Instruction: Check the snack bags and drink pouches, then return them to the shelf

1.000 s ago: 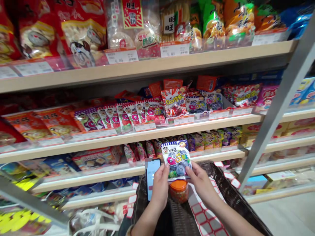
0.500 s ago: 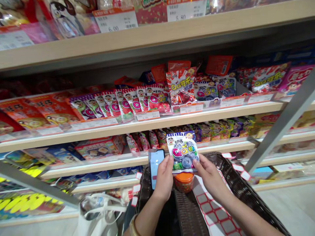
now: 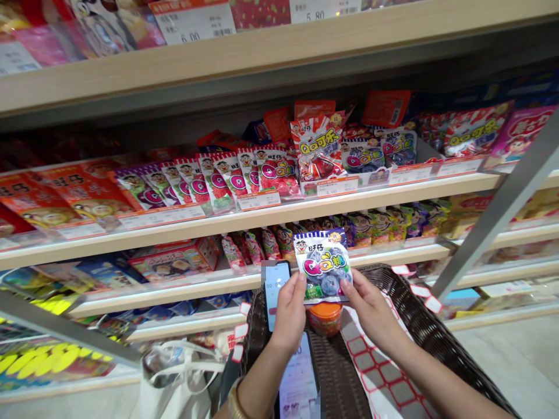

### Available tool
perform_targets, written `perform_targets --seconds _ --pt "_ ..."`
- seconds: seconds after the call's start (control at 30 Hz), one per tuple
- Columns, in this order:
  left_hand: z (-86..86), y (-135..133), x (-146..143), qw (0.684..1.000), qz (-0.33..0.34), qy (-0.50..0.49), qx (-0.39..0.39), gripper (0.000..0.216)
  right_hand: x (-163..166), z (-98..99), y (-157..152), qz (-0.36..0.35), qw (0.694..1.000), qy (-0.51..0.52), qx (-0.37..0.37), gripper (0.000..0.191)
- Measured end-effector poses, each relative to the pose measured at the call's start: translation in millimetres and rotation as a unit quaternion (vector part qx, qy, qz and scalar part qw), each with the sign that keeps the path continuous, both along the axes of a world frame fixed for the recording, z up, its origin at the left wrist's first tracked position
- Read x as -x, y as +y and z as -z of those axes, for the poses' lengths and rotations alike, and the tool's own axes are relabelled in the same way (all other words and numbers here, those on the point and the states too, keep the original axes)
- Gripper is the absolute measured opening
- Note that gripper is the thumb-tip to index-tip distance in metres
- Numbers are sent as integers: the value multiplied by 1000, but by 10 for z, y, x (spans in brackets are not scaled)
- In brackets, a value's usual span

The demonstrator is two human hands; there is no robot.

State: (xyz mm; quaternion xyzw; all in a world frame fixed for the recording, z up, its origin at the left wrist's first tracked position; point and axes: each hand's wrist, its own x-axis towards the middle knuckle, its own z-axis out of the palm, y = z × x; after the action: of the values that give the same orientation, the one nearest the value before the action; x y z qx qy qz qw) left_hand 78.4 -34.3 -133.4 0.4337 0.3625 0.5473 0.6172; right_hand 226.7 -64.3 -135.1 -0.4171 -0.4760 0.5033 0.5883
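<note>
Between my two hands is a blueberry gummy candy packet (image 3: pixel 325 265), held upright with its printed front toward me. My left hand (image 3: pixel 289 311) grips its lower left edge, thumb on the front. At the lower right corner my right hand (image 3: pixel 371 305) pinches it the same way. Below the packet stands a tub with an orange lid (image 3: pixel 325 319), partly covered by it, in a dark woven basket (image 3: pixel 441 337). A phone (image 3: pixel 271 294) with a lit screen leans left of my left hand. Another lit phone (image 3: pixel 299 378) lies in the basket beside my left forearm.
Ahead, a shelf (image 3: pixel 244 216) carries rows of candy packets (image 3: pixel 275 169) with price tags. More packets (image 3: pixel 375 227) line the level below. A grey metal upright (image 3: pixel 502 215) slants at right. A white cloth bag (image 3: pixel 174 378) sits at lower left. A red-and-white grid sheet (image 3: pixel 384 372) lies in the basket.
The lower phone's screen, dark before, is now lit. The view has shifted slightly, with the shelves a little higher in it. Both hands keep their hold on the packet.
</note>
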Motion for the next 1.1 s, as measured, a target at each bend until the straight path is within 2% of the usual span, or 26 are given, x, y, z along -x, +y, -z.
perform_targets --seconds 0.3,0.77,1.1 --pt "11 2 -3 1000 -6 9 6 48 -6 0 -13 23 999 -36 -3 46" --pt "2 -11 -26 999 2 36 -12 47 -23 -57 -46 26 997 -72 -2 46" --pt "67 6 -20 999 3 19 -34 43 -38 -18 -36 25 997 -73 -19 43"
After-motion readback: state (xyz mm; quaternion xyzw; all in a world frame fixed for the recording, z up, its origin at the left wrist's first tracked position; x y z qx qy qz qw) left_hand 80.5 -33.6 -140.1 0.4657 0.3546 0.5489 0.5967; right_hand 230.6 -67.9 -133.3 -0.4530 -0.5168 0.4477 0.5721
